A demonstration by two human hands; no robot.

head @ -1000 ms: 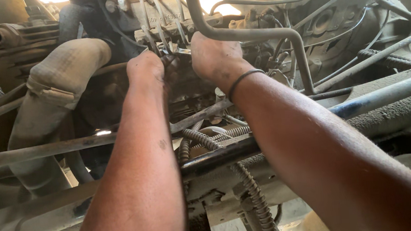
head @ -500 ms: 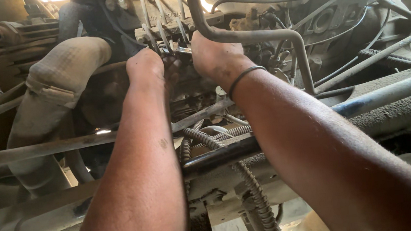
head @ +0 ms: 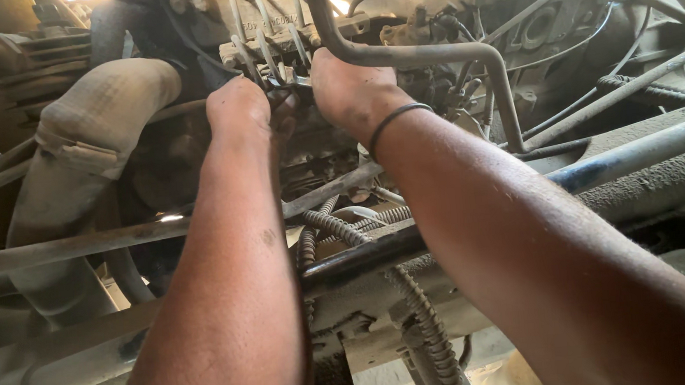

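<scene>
A fat, dusty ribbed hose (head: 89, 132) curves down to the left of the thin metal lines (head: 264, 51). The left hand (head: 240, 110) is curled shut just below those lines, seemingly on a small fitting hidden in grime. Right of them, the right hand (head: 350, 89), a black band (head: 390, 122) round its wrist, reaches under a bent steel pipe (head: 405, 55); its fingers are hidden, so I cannot tell its grip.

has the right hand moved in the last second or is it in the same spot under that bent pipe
No. The right hand stays just under the bent pipe, beside the left hand; any shift against that pipe is too slight to call.
</scene>
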